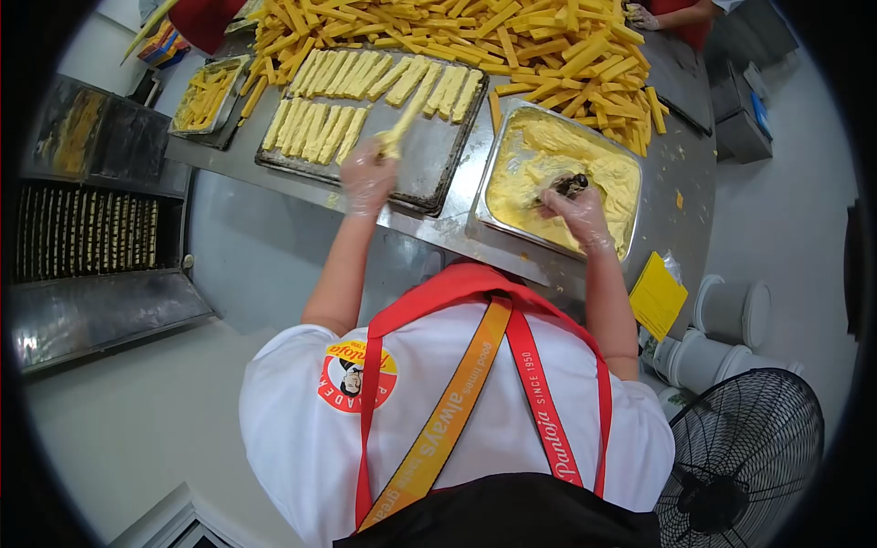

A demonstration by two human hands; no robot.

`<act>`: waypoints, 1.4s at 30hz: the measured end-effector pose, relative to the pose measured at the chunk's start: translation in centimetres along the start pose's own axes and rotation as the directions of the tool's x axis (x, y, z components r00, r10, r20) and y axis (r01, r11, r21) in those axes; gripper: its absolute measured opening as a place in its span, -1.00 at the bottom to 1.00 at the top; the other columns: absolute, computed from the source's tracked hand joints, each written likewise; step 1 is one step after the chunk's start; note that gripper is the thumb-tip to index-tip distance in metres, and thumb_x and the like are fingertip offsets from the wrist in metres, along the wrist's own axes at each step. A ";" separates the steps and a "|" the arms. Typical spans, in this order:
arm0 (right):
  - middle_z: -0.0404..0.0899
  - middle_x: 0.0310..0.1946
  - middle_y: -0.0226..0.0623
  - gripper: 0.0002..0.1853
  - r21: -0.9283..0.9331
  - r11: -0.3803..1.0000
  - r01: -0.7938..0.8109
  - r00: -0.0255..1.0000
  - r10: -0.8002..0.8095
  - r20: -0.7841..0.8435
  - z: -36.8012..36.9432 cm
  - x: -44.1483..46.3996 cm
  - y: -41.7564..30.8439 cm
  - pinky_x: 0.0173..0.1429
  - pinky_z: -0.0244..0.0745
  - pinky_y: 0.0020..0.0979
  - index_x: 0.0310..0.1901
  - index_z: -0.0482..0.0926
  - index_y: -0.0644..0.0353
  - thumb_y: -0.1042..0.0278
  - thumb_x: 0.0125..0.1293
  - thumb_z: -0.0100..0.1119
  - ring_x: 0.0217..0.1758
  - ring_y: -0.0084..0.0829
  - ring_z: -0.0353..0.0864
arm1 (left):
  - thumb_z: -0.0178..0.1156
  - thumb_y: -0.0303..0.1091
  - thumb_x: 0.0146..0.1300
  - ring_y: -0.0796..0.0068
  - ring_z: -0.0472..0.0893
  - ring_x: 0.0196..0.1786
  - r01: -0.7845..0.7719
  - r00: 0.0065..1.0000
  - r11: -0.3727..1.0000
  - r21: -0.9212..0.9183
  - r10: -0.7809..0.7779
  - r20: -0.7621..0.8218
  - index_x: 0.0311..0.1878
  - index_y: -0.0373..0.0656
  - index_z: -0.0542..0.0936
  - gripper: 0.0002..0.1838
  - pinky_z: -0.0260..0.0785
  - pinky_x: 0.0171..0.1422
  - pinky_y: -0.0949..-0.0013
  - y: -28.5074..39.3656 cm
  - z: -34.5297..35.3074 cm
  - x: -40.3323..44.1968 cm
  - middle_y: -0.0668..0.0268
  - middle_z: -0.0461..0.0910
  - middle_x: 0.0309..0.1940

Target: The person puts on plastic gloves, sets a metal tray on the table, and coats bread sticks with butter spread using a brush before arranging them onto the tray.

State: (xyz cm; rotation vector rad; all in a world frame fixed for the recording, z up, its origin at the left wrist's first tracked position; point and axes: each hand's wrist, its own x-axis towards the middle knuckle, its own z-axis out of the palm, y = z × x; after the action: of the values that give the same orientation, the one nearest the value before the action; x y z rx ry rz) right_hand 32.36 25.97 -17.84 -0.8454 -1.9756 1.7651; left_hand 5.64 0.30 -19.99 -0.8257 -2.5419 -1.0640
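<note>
My left hand (pixel 368 180), in a clear plastic glove, is closed around the near end of a cream-coated yellow stick (pixel 402 123), blurred a little by motion. It hovers over a dark baking tray (pixel 416 173) bearing two rows of coated sticks (pixel 315 130). My right hand (pixel 582 216), gloved likewise, grips a dark-handled tool (pixel 572 185) over a metal pan (pixel 484 208) of thick yellow cream (pixel 525 151). The tool's working end cannot be made out.
Plain yellow sticks (pixel 548 55) are heaped at the back of the steel table (pixel 690 183); more fill a small pan (pixel 239 78) at left. A co-worker's gloved hand (pixel 642 15) is at the far right. Nearby are a tray rack (pixel 87 228), white buckets (pixel 731 310) and a fan (pixel 740 457).
</note>
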 end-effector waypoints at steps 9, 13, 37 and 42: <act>0.67 -0.36 -0.17 -0.74 -0.398 0.910 0.119 0.936 -0.237 -0.262 -2.1 2.8 1.5 -0.19 0.51 -0.36 -0.16 0.62 0.28 0.30 0.21 0.34 -0.29 -0.39 0.65 | 0.32 -0.31 -0.03 -0.10 0.54 -0.21 0.143 0.984 0.969 0.199 -0.161 0.074 -0.35 -0.22 0.52 -0.76 0.41 -0.06 -0.04 -10.0 1.0 -0.2 -0.05 0.53 -0.38; 0.65 -0.41 -0.31 -0.75 -0.180 0.982 -0.049 0.995 0.064 0.080 1.0 0.8 -1.4 -0.28 0.54 -0.42 -0.21 0.62 0.36 0.32 0.22 0.35 -0.43 -0.51 0.61 | 0.33 -0.29 -0.04 -0.11 0.51 -0.10 0.215 0.965 0.944 0.250 -0.245 0.094 -0.24 -0.25 0.48 -0.66 0.40 0.00 -0.01 -10.0 0.8 -0.2 -0.07 0.47 -0.23; 0.61 -0.41 -0.17 -0.74 -0.336 0.922 -0.193 0.970 0.127 -0.209 -4.5 1.2 -1.2 -0.19 0.52 -0.33 -0.15 0.60 0.27 0.32 0.19 0.32 -0.38 -0.30 0.62 | 0.04 0.04 0.30 0.02 0.65 0.03 -0.813 0.253 0.582 -0.024 0.390 0.885 -0.03 -0.05 0.71 -0.56 0.49 0.11 0.09 14.9 22.1 13.1 0.07 0.67 -0.03; 0.62 -0.47 -0.24 -0.75 -0.417 0.909 -0.024 0.861 -0.193 -0.470 -6.9 1.3 -0.8 -0.22 0.54 -0.33 -0.22 0.60 0.31 0.30 0.19 0.35 -0.40 -0.41 0.63 | 0.21 -0.23 0.07 -0.02 0.65 -0.21 -0.170 0.894 0.920 -0.354 0.295 0.337 -0.29 -0.03 0.65 -0.83 0.45 -0.07 0.02 11.8 23.8 12.4 0.07 0.67 -0.32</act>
State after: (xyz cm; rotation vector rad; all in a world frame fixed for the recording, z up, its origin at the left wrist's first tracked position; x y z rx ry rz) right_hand 35.49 32.07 -16.10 -1.1848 -1.9896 0.9386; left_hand 2.16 29.05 -24.40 -1.5284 -2.5040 -1.3588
